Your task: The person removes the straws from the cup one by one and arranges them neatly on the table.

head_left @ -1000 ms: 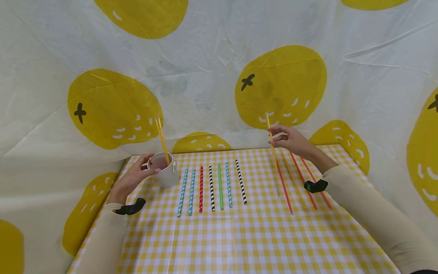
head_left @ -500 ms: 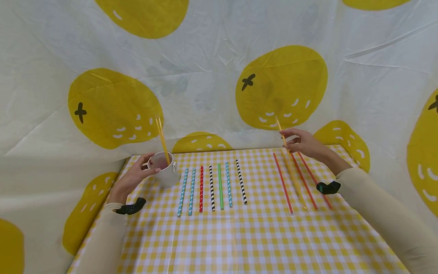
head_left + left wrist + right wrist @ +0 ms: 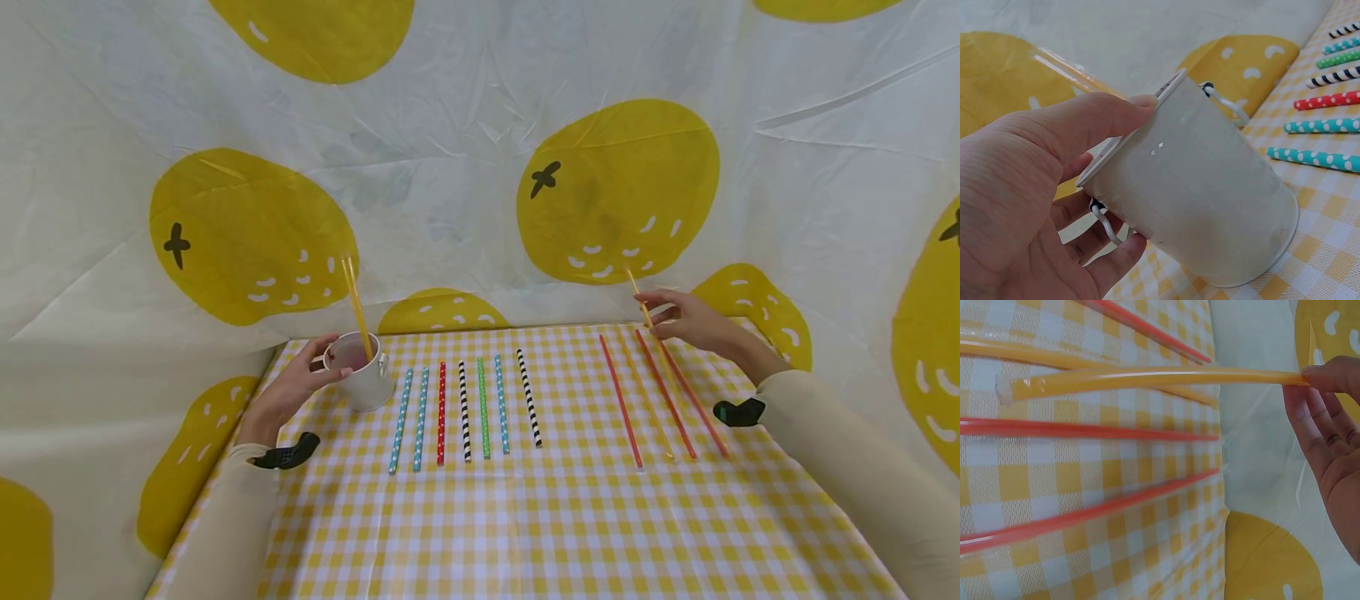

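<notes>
My left hand [image 3: 294, 385] grips the rim of a white metal bucket [image 3: 1191, 181], thumb on the rim and fingers around the near side by a small handle. Two thin orange plastic tubes [image 3: 356, 300] lean inside the bucket. At the right, my right hand [image 3: 693, 323] pinches the upper part of another orange tube [image 3: 1147, 377] between thumb and fingers. The tube hangs tilted above the table, its clear flat end showing in the right wrist view. Below it lie three red tubes [image 3: 621, 404] and one orange tube [image 3: 647, 396] on the cloth.
A row of several patterned paper straws [image 3: 441, 417], blue, red, green and black-striped, lies mid-table. The yellow checked tablecloth [image 3: 480, 533] covers the table. Behind it hangs a white curtain [image 3: 450, 208] printed with big yellow fruit.
My right hand has moved to the right and slightly down with the orange tube, from beside the leftmost red tube to above the rightmost ones. The left hand and bucket have stayed put.
</notes>
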A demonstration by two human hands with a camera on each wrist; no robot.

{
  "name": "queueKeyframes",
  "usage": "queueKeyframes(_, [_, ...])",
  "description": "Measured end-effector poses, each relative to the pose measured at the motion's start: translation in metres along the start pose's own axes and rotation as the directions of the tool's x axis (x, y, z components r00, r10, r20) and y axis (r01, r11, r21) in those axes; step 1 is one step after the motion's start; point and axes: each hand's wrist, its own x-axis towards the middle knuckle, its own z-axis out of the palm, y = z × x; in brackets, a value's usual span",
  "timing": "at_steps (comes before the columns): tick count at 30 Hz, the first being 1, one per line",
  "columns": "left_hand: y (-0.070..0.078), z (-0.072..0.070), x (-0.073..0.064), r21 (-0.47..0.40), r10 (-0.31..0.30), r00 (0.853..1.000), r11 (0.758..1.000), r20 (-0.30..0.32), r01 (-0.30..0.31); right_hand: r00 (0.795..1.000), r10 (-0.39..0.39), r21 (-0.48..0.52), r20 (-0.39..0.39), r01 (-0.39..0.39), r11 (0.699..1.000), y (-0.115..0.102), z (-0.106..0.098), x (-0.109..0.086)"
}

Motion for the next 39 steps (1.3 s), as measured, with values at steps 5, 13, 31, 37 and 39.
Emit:
queueKeyframes(5, [0.001, 0.0, 0.0, 0.007, -0.001, 1.0, 1.0, -0.002, 0.001, 1.0, 0.031, -0.037, 0.0, -0.031, 0.999, 0.006, -0.007, -0.005])
queueKeyframes(13, [0.001, 0.0, 0.0, 0.003, -0.003, 1.0, 1.0, -0.003, 0.003, 0.995, 0.099, -0.097, 0.018, -0.097, 0.991, 0.018, -0.018, -0.012])
queueKeyframes(31, [0.002, 0.001, 0.0, 0.001, 0.007, 1.0, 1.0, 0.002, -0.007, 0.99, 0.136, -0.216, 0.041, -0.124, 0.968, 0.044, -0.032, -0.029])
queueKeyframes(37, [0.002, 0.001, 0.0, 0.0, -0.001, 1.0, 1.0, -0.002, 0.001, 0.987, 0.157, -0.275, 0.045, -0.139, 0.951, 0.049, -0.028, -0.036])
queueKeyframes(39, [0.002, 0.0, 0.0, 0.0, -0.005, 1.0, 1.0, -0.003, 0.005, 0.986, 0.159, -0.268, 0.05, -0.14, 0.953, 0.053, -0.027, -0.037])
